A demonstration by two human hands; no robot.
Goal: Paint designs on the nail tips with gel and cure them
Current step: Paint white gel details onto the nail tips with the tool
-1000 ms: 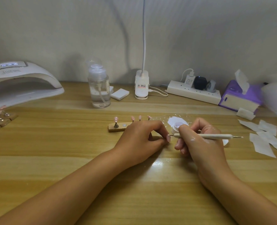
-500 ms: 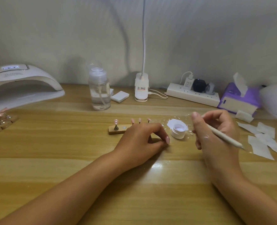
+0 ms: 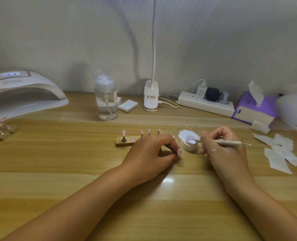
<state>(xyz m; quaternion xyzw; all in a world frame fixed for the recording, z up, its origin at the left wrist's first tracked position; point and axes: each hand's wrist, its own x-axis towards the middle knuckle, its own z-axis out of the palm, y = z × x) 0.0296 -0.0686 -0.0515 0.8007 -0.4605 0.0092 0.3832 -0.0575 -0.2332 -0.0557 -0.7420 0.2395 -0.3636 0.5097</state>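
Head view: at frame centre the left hand (image 3: 149, 153) curls over the right end of the wooden holder (image 3: 125, 143), gripping it; 4 pink nail tips (image 3: 123, 133) stand on it. Just right, the right hand (image 3: 226, 153) pinches a dotting pen (image 3: 227, 142), its tip inside the open white gel pot (image 3: 189, 146). The curing lamp (image 3: 22, 94) sits at left.

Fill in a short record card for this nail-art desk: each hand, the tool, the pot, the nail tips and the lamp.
Left hand: curled over the right end of the wooden holder
Right hand: pinches the dotting pen
Dotting pen: near tip dipped in the gel pot
Gel pot: white, open, between the hands
Nail tips: four, pink, upright on the holder
Curing lamp: far left, display lit
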